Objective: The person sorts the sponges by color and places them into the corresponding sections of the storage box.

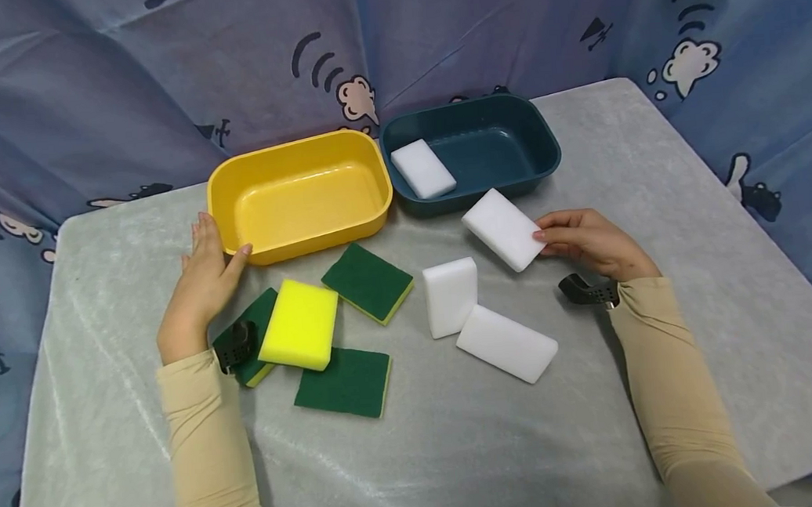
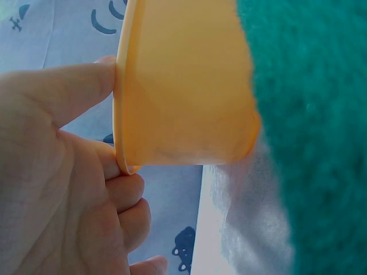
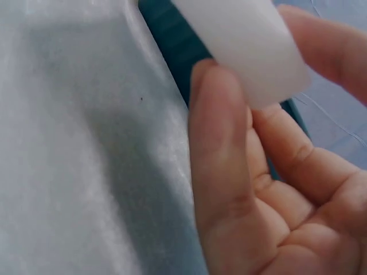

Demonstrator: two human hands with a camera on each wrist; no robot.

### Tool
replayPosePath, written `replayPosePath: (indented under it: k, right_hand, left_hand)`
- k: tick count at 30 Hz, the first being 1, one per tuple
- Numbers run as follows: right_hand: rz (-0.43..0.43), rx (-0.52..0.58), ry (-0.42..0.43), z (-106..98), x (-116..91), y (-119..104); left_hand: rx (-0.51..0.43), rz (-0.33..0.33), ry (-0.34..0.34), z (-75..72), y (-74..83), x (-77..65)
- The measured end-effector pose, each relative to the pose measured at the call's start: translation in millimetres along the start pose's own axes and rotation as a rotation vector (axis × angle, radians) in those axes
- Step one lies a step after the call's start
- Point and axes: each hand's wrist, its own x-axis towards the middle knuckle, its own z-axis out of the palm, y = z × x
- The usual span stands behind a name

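Note:
My right hand (image 1: 585, 241) pinches a white sponge block (image 1: 506, 229) by its right end, between thumb and fingers. It is tilted and held above the table, just in front of the dark teal bin (image 1: 548, 166). In the right wrist view, the thumb (image 3: 221, 132) presses one face of the block. My left hand (image 1: 203, 287) rests against the front left corner of the yellow bin (image 1: 300, 249), fingers extended along its side, thumb on the front rim. Inside the teal bin lies another white sponge block (image 1: 423, 169).
Two white sponge blocks, one upright (image 1: 451, 297) and one lying (image 1: 507, 344), touch mid-table. Left of them are green-and-yellow scouring sponges (image 1: 368, 282), (image 1: 344, 383), (image 1: 248, 327); a yellow-side-up sponge (image 1: 301, 324) overlaps two. A patterned blue cloth (image 1: 462, 37) hangs behind the table.

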Motion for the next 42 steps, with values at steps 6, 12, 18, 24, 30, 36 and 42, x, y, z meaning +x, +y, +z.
replayPosePath:
  k: [6,12,18,24,30,36,42]
  right_hand:
    - [-0.004,0.009,-0.028,2,0,-3]
    - [-0.011,0.031,0.021,2,-6,-10]
    - [-0.037,0.083,0.063,3,-8,-14]
    - [-0.066,0.145,0.096,6,-7,-14]
    - [-0.074,0.146,0.196,10,-6,-14]
    - [-0.081,0.135,0.255,12,-6,-15]
    - [-0.138,0.182,0.257,12,-1,-21]
  left_hand:
    - [-0.003,0.000,0.006,-1.4,-0.5,-1.3]
    - [-0.007,0.002,0.002,-2.2,-0.3,-1.6]
    - [-0.010,-0.001,-0.003,-1.8,-0.4,-0.7]
    - [-0.006,-0.001,-0.004,-0.4,-1.4,-0.7]
    - [-0.005,0.001,-0.009,-0.3,-1.6,-0.1]
    - [-0.006,0.000,-0.009,-0.8,-0.9,-0.8]
    - [-0.006,0.001,-0.006,0.0,-0.4,0.3]
